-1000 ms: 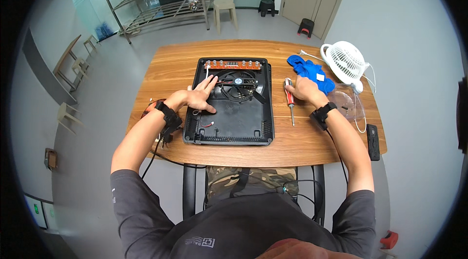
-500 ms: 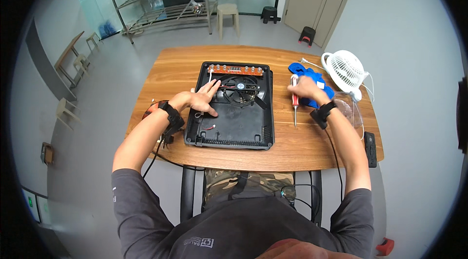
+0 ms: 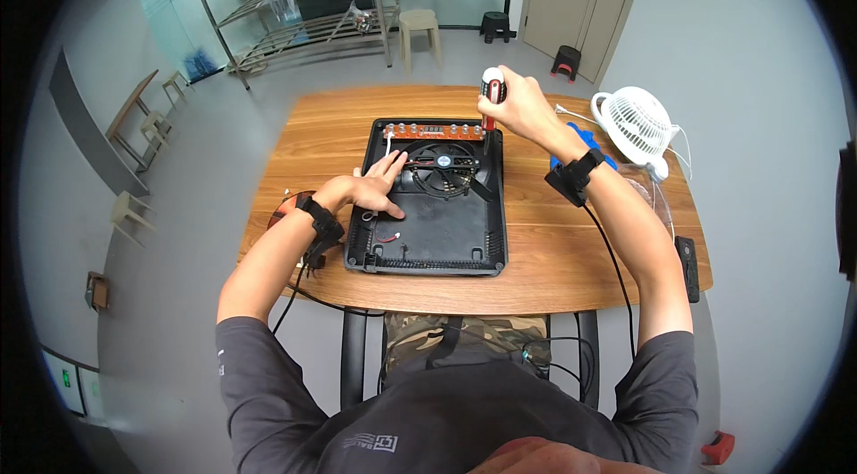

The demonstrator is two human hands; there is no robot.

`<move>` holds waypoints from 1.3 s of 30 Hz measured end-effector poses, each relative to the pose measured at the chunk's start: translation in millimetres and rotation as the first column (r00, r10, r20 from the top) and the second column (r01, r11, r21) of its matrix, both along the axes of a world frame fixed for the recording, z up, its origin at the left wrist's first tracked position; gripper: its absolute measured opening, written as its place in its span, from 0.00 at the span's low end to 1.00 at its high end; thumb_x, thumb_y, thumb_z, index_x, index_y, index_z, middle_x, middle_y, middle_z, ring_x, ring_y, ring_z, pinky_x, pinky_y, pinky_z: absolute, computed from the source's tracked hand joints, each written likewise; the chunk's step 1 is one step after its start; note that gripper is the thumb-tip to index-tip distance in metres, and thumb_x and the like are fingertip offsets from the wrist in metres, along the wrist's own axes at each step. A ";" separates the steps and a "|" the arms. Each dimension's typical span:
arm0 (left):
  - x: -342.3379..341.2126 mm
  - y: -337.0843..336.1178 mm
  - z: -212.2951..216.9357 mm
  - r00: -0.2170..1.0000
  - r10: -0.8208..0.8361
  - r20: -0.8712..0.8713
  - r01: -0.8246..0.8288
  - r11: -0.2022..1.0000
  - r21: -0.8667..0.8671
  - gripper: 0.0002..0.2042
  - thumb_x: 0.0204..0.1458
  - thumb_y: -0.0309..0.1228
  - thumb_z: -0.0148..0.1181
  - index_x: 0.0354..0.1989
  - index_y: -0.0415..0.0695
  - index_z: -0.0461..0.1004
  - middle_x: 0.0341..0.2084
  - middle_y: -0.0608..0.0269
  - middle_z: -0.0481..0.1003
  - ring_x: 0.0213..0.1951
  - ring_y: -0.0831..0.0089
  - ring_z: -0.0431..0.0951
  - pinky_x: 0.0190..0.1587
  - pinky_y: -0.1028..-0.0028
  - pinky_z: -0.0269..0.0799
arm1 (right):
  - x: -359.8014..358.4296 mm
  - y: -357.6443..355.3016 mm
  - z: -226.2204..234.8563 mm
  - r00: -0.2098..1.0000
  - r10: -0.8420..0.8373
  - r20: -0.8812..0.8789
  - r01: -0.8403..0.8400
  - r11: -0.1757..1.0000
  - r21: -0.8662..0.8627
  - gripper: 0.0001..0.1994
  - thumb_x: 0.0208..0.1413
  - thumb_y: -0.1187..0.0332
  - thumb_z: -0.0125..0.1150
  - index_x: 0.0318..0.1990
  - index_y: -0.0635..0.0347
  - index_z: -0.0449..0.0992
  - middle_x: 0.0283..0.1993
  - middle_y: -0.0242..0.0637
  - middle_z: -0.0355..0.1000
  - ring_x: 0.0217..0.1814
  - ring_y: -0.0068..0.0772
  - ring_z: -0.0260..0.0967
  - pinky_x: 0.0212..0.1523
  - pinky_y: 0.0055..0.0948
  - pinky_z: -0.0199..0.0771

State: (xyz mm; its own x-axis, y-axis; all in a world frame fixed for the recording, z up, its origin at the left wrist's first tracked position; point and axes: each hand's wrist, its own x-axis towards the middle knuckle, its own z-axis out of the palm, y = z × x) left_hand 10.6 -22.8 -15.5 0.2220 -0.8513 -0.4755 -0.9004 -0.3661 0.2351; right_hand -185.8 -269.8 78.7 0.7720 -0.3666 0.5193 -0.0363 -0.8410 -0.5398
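A black plastic housing [image 3: 437, 228], like the base of an induction cooker, lies open on the table. Inside it are a round fan [image 3: 445, 163] and, along its far edge, an orange circuit board [image 3: 435, 131] with several buttons. My left hand [image 3: 377, 190] rests with spread fingers on the housing's left side, just beside the fan. My right hand [image 3: 520, 106] is closed round a red and white screwdriver [image 3: 490, 103]. Its shaft points down at the housing's far right corner, by the board's end; whether the tip touches cannot be made out.
On the table's right are a blue glove [image 3: 571, 148], a white fan [image 3: 635, 128] with its cord, a clear plastic piece [image 3: 643, 193] and a black strip-like object [image 3: 686, 269]. An orange-brown round part [image 3: 284, 209] lies by my left wrist. A metal shelf [image 3: 303, 37] and stools stand beyond.
My right hand has lifted the screwdriver from beside the blue glove and carried it left and away from me to the housing's far right corner. My left hand stays on the housing.
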 end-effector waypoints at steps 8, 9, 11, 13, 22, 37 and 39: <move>-0.9 1.6 1.9 1.000 0.001 -0.006 -0.001 1.000 0.004 0.67 0.44 0.59 0.71 0.77 0.45 0.21 0.77 0.45 0.24 0.78 0.49 0.29 0.73 0.38 0.32 | 7.7 3.5 -13.2 0.999 0.013 -0.037 -0.011 0.999 0.042 0.16 0.51 0.62 0.65 0.38 0.68 0.74 0.26 0.52 0.76 0.29 0.53 0.77 0.36 0.43 0.77; -0.8 2.1 1.3 1.000 0.002 -0.005 -0.002 1.000 -0.001 0.67 0.44 0.59 0.71 0.77 0.45 0.21 0.77 0.45 0.25 0.78 0.49 0.29 0.73 0.38 0.32 | 8.7 3.5 -15.3 1.000 0.017 -0.026 -0.016 0.999 0.039 0.16 0.51 0.62 0.66 0.38 0.68 0.74 0.26 0.52 0.76 0.29 0.53 0.77 0.36 0.43 0.77; -1.7 1.7 1.8 1.000 0.002 -0.001 -0.002 1.000 -0.001 0.67 0.44 0.59 0.71 0.77 0.45 0.21 0.77 0.45 0.25 0.78 0.49 0.29 0.73 0.37 0.33 | 9.7 2.7 -19.1 1.000 0.023 -0.005 -0.023 0.999 0.033 0.16 0.52 0.62 0.66 0.38 0.68 0.73 0.27 0.52 0.76 0.29 0.54 0.77 0.36 0.43 0.76; -3.5 0.0 3.0 1.000 -0.001 0.004 0.001 1.000 0.010 0.67 0.44 0.59 0.71 0.77 0.45 0.21 0.77 0.45 0.25 0.78 0.49 0.29 0.73 0.37 0.33 | 10.7 2.9 -21.9 1.000 0.018 -0.026 -0.017 0.999 0.034 0.16 0.52 0.62 0.66 0.38 0.68 0.73 0.27 0.53 0.76 0.30 0.55 0.77 0.36 0.44 0.76; -2.9 0.0 1.9 1.000 0.017 -0.014 -0.017 1.000 0.002 0.66 0.45 0.58 0.70 0.77 0.47 0.20 0.77 0.46 0.25 0.78 0.49 0.29 0.73 0.36 0.33 | 12.5 0.6 -25.9 0.999 0.025 -0.026 -0.025 0.999 0.025 0.15 0.52 0.63 0.67 0.39 0.65 0.73 0.27 0.49 0.76 0.30 0.47 0.77 0.36 0.40 0.76; 6.4 -58.8 93.4 0.952 -0.249 0.177 0.305 0.801 -0.514 0.24 0.60 0.35 0.60 0.62 0.36 0.70 0.49 0.44 0.79 0.49 0.48 0.81 0.53 0.58 0.76 | 7.5 7.4 -19.8 0.981 0.141 -0.137 -0.130 0.988 0.087 0.16 0.48 0.65 0.67 0.43 0.63 0.76 0.29 0.47 0.77 0.31 0.48 0.77 0.38 0.41 0.76; -16.3 -84.6 118.7 0.962 -0.273 0.015 0.207 0.691 -0.693 0.24 0.60 0.31 0.60 0.64 0.38 0.68 0.50 0.46 0.80 0.48 0.56 0.82 0.51 0.62 0.77 | 6.2 9.0 -19.1 0.982 0.128 -0.139 -0.119 0.990 0.075 0.15 0.47 0.64 0.67 0.41 0.63 0.75 0.28 0.46 0.76 0.31 0.48 0.76 0.37 0.41 0.75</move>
State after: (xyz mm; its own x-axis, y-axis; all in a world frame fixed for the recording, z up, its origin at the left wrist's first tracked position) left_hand -5.8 -107.3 103.2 -0.0479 -0.9669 0.2506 -0.8999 0.1507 0.4093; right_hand -179.6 -260.8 59.6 0.8781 -0.2935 0.3778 -0.0154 -0.8066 -0.5908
